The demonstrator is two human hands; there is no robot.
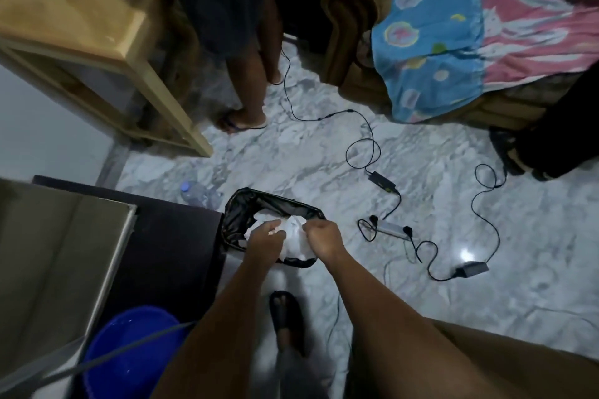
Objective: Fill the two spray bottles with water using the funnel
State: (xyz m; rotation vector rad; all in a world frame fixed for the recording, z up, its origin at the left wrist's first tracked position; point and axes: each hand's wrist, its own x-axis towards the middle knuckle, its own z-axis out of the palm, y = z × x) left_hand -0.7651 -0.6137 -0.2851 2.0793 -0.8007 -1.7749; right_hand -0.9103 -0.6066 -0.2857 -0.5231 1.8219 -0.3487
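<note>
Head view, looking down over a marble-patterned floor (324, 165). At centre, both hands meet over a bin lined with a black bag (240, 220): the left hand (264, 241) has its fingers bent and pinches the near-left edge of a crumpled white bag or wad of paper (296, 236), though blur leaves it uncertain which; the right hand (322, 236) is closed in a fist on the same white material at its 3 o'clock side. The white material sits in the mouth of the bin. Neither spray bottle nor the funnel can be made out in this view. At 7 o'clock, a blue bucket (129, 353) stands beside a dark cabinet (155, 253), with a grey tube (97, 363) crossing its rim. At 10 o'clock from the bin, a clear plastic water bottle with a blue cap (197, 193) lies on the floor, near the bin but apart from it. At 3 o'clock, black cables (363, 139), a power strip (393, 230) and two adapters lie scattered. A wooden table (107, 52) occupies 10 o'clock; a second person's legs (249, 84) stand at 12 o'clock; a blue and pink cloth (453, 36) drapes a sofa at 2 o'clock. The wearer's sandalled foot (287, 317) shows at 6 o'clock.
</note>
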